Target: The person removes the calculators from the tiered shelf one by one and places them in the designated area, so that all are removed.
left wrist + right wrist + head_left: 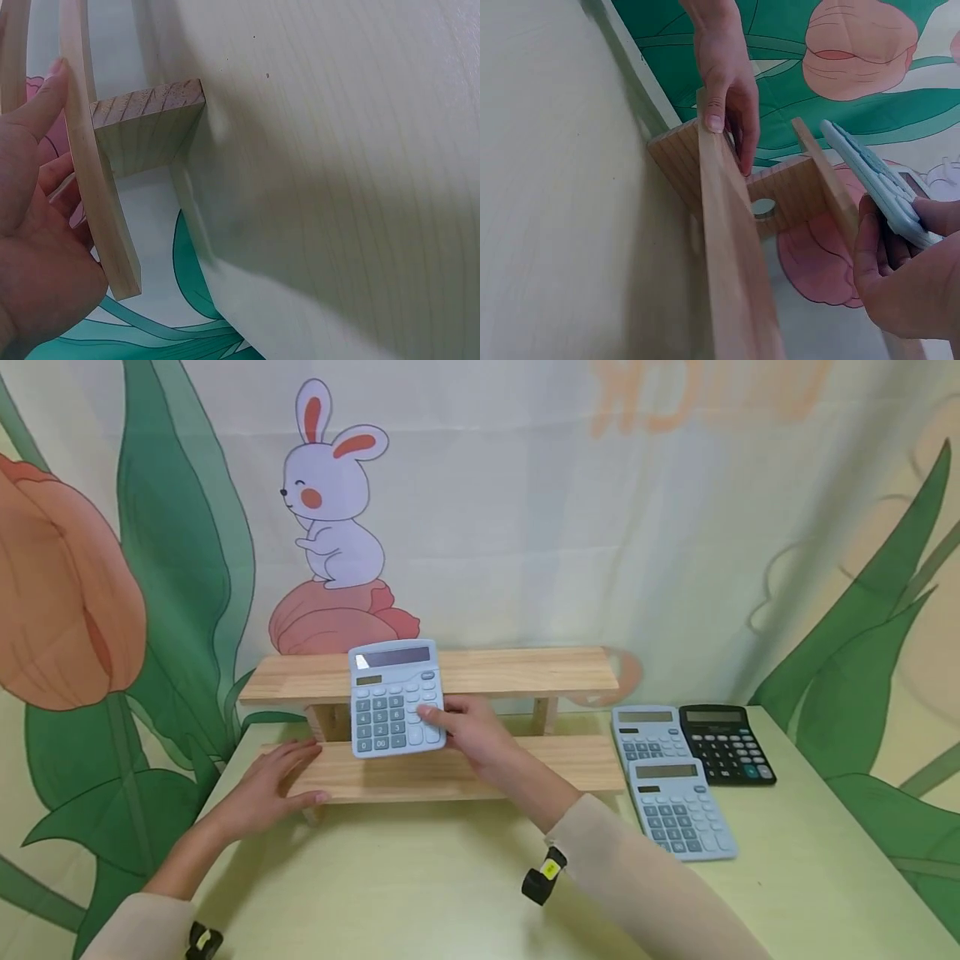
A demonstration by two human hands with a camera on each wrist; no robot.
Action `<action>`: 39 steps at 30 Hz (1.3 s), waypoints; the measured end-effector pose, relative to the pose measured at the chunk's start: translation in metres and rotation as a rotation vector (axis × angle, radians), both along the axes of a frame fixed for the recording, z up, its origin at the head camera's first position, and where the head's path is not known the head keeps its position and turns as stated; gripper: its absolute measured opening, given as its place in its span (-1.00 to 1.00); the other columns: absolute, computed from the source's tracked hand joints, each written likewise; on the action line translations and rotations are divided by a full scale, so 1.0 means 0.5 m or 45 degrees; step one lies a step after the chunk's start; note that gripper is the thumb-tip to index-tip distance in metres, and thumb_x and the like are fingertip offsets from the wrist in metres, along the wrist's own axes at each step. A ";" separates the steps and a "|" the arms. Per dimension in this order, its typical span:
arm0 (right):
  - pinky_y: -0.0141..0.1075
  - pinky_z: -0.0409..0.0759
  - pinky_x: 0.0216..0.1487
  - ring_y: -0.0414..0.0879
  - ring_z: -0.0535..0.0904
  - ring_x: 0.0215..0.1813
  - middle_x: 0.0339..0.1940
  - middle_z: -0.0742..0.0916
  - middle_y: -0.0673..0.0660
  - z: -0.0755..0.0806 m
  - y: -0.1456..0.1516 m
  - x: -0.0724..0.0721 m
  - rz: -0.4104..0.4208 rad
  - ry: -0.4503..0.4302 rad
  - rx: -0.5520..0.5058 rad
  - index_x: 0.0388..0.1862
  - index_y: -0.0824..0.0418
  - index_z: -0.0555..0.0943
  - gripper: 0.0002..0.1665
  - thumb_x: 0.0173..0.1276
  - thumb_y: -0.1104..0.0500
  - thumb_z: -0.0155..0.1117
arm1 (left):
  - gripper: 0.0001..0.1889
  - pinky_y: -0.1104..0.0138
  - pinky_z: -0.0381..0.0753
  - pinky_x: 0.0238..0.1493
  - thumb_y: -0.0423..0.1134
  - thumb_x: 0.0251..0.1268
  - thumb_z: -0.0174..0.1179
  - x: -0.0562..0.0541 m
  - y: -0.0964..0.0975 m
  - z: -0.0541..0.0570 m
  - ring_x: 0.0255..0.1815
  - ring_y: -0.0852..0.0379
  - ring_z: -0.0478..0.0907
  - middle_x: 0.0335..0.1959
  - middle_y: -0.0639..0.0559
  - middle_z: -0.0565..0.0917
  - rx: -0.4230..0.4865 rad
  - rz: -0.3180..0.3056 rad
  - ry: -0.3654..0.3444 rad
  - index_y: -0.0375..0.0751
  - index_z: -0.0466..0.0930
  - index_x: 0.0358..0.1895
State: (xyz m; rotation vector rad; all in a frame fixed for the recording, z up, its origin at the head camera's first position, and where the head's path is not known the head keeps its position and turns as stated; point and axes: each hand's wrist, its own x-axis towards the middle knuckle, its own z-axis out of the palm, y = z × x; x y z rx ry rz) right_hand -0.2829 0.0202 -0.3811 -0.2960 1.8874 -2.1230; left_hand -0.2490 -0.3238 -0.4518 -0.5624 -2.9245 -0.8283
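A light blue calculator (390, 702), keys and display facing up toward me, is in my right hand (480, 739). The right thumb lies over its right-hand keys, and the other fingers are behind it. In the head view it overlaps the two-tier wooden shelf (525, 672), in front of the upper board. My left hand (270, 785) rests at the left end of the lower board (487, 772). Its thumb touches the front edge while its fingers reach across the top. The left wrist view shows that thumb (46, 101) along the board edge.
Right of the shelf, two more light blue calculators (678, 814) and a black calculator (726, 747) lie on the pale table (450, 885). One blue calculator overlaps the other's lower part. Behind the shelf hangs a curtain (510, 527) printed with a rabbit and tulips.
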 end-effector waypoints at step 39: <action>-0.39 0.72 0.02 -0.15 0.81 -0.02 0.00 0.85 0.01 -0.007 0.633 0.156 -0.269 0.196 0.227 0.31 0.26 0.53 -0.63 0.65 0.15 0.25 | -0.14 -0.44 0.03 0.47 0.02 0.34 0.49 0.003 0.000 0.002 0.62 -0.49 0.04 0.58 -0.38 0.31 0.025 -0.010 0.024 -0.39 0.36 0.55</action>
